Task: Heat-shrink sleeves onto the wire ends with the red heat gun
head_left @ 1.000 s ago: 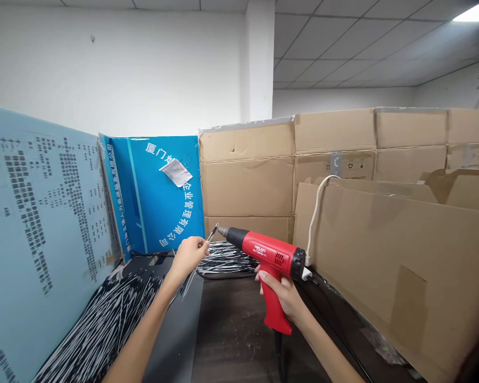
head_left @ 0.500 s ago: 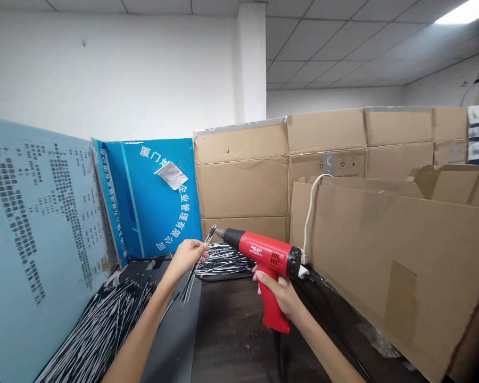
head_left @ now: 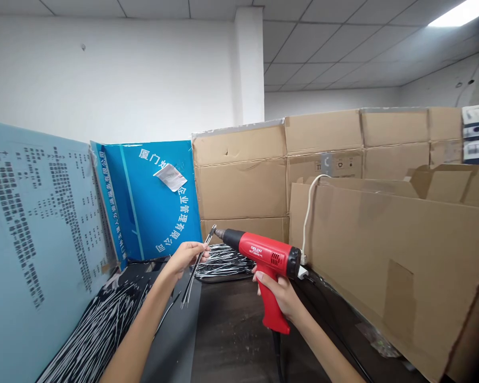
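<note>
My left hand pinches a small bundle of thin black and white wires, held at a slant with the lower ends hanging free. In my right hand is a red and black heat gun, gripped by its handle. Its metal nozzle points left and sits right beside the upper ends of the wires; whether it touches them I cannot tell. Behind the hands lies a pile of similar black and white wires. A larger heap of wires rests to the left, partly behind my left forearm.
Cardboard panels wall off the back, and a big cardboard sheet leans along the right. A blue printed board and a pale blue board stand at left. A white cable hangs near the heat gun, whose black cord runs down over the dark table.
The view has shifted slightly. Both hands stay nearly in place, with the heat gun nozzle still at the wire tips; the wire bundle has turned very slightly.
</note>
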`<state>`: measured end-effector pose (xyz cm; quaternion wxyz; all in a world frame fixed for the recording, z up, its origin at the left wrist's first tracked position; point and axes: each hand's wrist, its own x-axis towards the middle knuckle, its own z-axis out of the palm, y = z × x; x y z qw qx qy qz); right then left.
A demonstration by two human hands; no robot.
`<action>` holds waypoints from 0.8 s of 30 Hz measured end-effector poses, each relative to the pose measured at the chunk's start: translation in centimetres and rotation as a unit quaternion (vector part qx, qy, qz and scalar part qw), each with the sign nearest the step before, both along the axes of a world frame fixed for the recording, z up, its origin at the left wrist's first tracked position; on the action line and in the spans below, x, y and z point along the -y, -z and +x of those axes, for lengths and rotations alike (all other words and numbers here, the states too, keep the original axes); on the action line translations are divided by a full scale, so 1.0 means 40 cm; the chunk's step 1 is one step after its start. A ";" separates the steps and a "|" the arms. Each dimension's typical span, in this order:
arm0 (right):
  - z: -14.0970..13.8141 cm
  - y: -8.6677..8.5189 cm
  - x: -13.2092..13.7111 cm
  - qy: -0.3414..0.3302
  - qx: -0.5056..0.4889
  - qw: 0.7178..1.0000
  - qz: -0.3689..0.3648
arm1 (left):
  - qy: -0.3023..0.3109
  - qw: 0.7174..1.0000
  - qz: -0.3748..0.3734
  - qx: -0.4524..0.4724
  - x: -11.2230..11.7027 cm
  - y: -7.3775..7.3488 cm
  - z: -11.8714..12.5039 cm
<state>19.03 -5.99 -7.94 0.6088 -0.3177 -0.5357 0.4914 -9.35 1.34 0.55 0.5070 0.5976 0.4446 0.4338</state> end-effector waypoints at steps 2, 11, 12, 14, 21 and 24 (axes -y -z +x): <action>0.002 0.000 0.000 -0.005 -0.012 1.000 -0.002 | 0.034 0.995 -0.049 0.083 -0.008 0.008 -0.008; 0.008 -0.010 0.003 -0.091 -0.147 0.984 -0.046 | 0.134 0.875 -0.169 0.433 -0.040 0.122 0.031; 0.010 -0.013 0.004 -0.105 -0.162 0.979 -0.057 | 0.137 0.865 -0.166 0.453 -0.041 0.137 0.040; 0.015 -0.018 0.006 -0.125 -0.183 0.972 -0.075 | 0.141 0.844 -0.160 0.492 -0.041 0.163 0.053; 0.025 -0.020 0.010 -0.141 -0.173 0.970 -0.093 | 0.129 0.816 -0.130 0.548 -0.034 0.202 0.061; 0.018 -0.018 0.015 -0.123 -0.152 0.977 -0.086 | 0.122 0.823 -0.139 0.537 -0.036 0.210 0.058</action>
